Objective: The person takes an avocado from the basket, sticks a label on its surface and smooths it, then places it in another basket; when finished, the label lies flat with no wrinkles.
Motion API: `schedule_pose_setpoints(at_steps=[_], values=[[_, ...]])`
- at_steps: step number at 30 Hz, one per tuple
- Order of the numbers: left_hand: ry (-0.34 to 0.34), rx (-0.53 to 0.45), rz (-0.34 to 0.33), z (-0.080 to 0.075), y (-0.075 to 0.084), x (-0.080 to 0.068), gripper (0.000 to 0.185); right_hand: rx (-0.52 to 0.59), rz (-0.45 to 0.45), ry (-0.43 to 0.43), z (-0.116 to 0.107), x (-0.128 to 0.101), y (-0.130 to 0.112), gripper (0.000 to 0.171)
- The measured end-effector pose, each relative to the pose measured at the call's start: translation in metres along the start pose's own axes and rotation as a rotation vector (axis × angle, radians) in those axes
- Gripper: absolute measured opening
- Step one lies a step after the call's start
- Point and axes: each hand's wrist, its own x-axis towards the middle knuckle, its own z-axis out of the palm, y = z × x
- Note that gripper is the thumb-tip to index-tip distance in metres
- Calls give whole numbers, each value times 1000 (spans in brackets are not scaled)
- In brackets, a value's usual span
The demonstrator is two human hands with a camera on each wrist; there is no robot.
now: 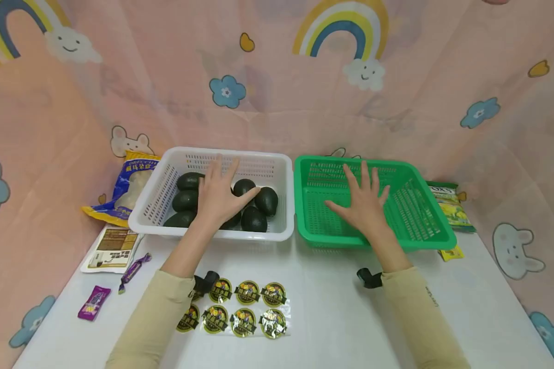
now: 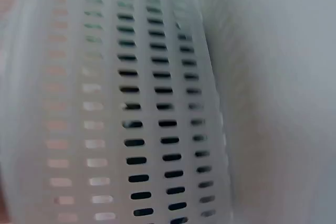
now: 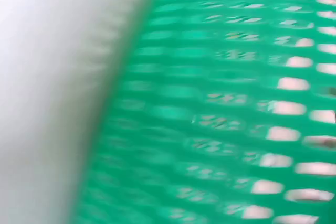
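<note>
My left hand (image 1: 221, 197) is spread over the white basket (image 1: 166, 230), fingers straight, covering part of the avocados (image 1: 254, 219) that lie inside. Several dark green avocados show on both sides of the hand. Over the green basket (image 1: 314, 238), which has nothing in it, my right hand (image 1: 362, 205) also hovers with its fingers spread. Neither hand holds anything. In the left wrist view the slotted wall of the white basket (image 2: 149, 98) fills the frame, dark shapes behind its slots. The right wrist view shows the green basket's slotted wall (image 3: 178, 114), blurred.
A sheet of round stickers (image 1: 243, 322) lies in front of the white basket. To the left are a blue and yellow bag (image 1: 129, 189), a white packet (image 1: 113, 249) and purple wrapped sweets (image 1: 94, 303). A green packet (image 1: 450, 205) and a small yellow packet (image 1: 452, 253) lie at the right.
</note>
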Motion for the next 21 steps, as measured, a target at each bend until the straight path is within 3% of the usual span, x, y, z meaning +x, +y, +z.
schedule_pose_setpoints(at_steps=[3,4,6,7,9,11,12,14,17,19,21], values=[[14,-458,59,-8,5,-29,38,153,-134,-85,-17,5,-16,52],[-20,-604,71,-10,7,-40,30,207,-180,-127,-25,8,-23,40],[-170,-816,46,-12,9,-65,31,299,-256,-221,-42,18,-42,25],[-267,-875,16,-11,9,-77,34,333,-293,-272,-49,24,-52,22],[-450,-903,-55,-7,7,-96,37,381,-386,-381,-61,40,-74,20],[-574,-890,-142,-1,2,-108,41,410,-463,-508,-66,58,-97,19],[-603,-901,-201,3,-1,-111,44,423,-492,-581,-66,68,-108,20],[-600,-955,-329,9,-6,-112,53,450,-534,-723,-60,86,-130,22],[-515,-1078,-490,14,-12,-108,59,478,-520,-920,-40,109,-160,25],[-463,-1161,-555,16,-15,-106,55,499,-506,-1012,-23,120,-175,28],[-437,-1208,-576,16,-17,-105,48,506,-489,-1076,-5,127,-187,30]])
